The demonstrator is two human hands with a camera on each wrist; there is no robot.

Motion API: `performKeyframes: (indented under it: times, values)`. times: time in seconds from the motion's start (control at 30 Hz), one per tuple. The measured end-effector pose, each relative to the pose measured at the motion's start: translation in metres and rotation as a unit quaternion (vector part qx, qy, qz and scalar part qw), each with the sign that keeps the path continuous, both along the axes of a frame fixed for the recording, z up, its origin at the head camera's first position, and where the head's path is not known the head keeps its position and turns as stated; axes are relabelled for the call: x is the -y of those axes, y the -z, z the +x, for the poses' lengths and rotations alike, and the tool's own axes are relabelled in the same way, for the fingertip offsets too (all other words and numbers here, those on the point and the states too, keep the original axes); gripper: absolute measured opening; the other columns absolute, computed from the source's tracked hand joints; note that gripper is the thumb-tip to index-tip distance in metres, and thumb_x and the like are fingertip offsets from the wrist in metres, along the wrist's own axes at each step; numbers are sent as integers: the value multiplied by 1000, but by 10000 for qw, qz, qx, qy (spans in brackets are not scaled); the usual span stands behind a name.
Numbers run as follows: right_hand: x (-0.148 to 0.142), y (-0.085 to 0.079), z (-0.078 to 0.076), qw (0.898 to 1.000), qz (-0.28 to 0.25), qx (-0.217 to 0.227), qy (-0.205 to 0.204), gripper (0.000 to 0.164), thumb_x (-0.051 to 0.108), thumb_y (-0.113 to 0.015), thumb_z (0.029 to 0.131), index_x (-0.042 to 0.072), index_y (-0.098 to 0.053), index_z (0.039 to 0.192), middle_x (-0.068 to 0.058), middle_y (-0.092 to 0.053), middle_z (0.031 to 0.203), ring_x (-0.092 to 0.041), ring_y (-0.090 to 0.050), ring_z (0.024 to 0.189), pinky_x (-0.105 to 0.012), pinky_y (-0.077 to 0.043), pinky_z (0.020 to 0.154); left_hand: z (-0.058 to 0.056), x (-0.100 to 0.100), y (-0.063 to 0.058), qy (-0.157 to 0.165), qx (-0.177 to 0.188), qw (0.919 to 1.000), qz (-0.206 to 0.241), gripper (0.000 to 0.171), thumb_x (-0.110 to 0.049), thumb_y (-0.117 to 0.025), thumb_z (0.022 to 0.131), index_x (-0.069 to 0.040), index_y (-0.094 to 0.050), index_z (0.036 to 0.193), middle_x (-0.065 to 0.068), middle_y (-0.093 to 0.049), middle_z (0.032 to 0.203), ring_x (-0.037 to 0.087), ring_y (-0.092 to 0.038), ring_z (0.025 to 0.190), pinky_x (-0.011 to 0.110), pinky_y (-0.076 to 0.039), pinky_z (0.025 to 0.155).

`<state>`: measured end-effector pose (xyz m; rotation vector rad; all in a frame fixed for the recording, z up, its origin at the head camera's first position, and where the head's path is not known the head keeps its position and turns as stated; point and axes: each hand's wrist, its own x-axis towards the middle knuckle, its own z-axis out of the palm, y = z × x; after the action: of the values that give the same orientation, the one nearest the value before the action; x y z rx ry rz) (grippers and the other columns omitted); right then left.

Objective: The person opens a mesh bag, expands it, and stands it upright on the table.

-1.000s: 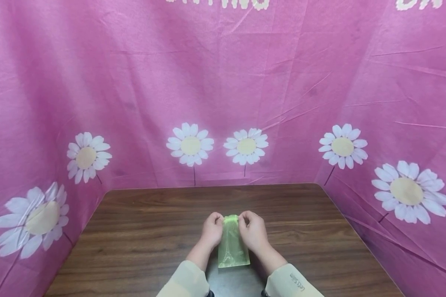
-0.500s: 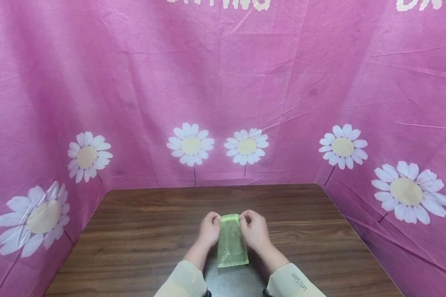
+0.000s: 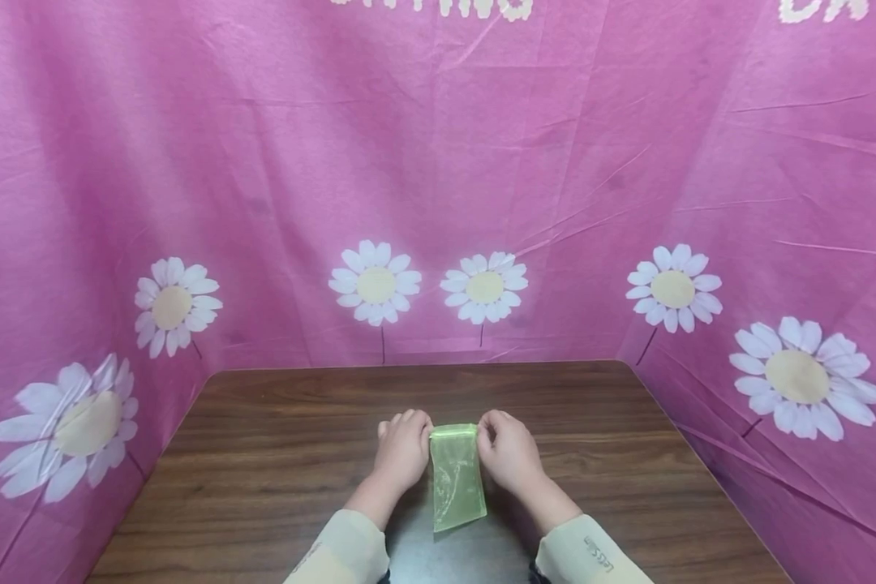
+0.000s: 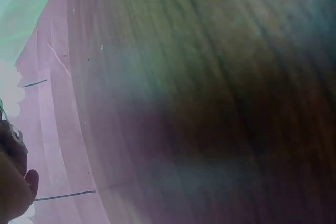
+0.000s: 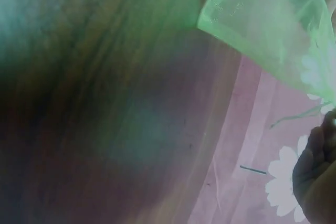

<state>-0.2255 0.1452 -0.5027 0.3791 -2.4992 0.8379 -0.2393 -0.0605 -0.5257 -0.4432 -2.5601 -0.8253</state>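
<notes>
A sheer light-green drawstring pouch (image 3: 458, 478) hangs between my two hands, its narrow top band stretched across. My left hand (image 3: 403, 448) pinches the pouch's upper left corner, with its other fingers bent. At the opposite upper corner, my right hand (image 3: 513, 453) pinches the edge or the cord there; which of the two is hard to tell. In the right wrist view the pouch (image 5: 268, 24) looks flat and see-through, and a thin green cord (image 5: 296, 117) trails near the fingers of the right hand (image 5: 320, 174). Only part of the left hand (image 4: 16, 182) shows in the left wrist view.
Beneath the hands lies a dark wood-grain table (image 3: 277, 470) with rounded far corners. A pink cloth (image 3: 438, 178) printed with white daisies surrounds its back and sides.
My hands have drawn apart, the left going left and the right going right. The pouch's gathered top has spread wider and flatter, and its lower edge now tilts.
</notes>
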Motion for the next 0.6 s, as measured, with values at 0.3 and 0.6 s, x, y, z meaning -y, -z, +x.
performKeyframes:
  times: [0.3, 0.6]
  values:
    - [-5, -13, 1, 9888, -835, 524, -1118, 33, 6, -78, 91, 4, -68, 122, -3, -70, 106, -20, -66, 96, -36, -58, 81, 2, 2, -14, 173, -270, 9995, -42, 11, -13, -69, 99, -16, -62, 91, -4, -60, 88, 19, -53, 82, 41, -39, 80]
    - [-3, -16, 2, 9793, -234, 164, -2004, 20, 5, -85, 81, 12, -72, 95, 6, -68, 98, -16, -63, 94, -37, -55, 81, 4, 1, -19, 436, -571, 9974, -14, 5, -15, -69, 99, -17, -66, 96, -3, -63, 91, 20, -55, 85, 40, -43, 79]
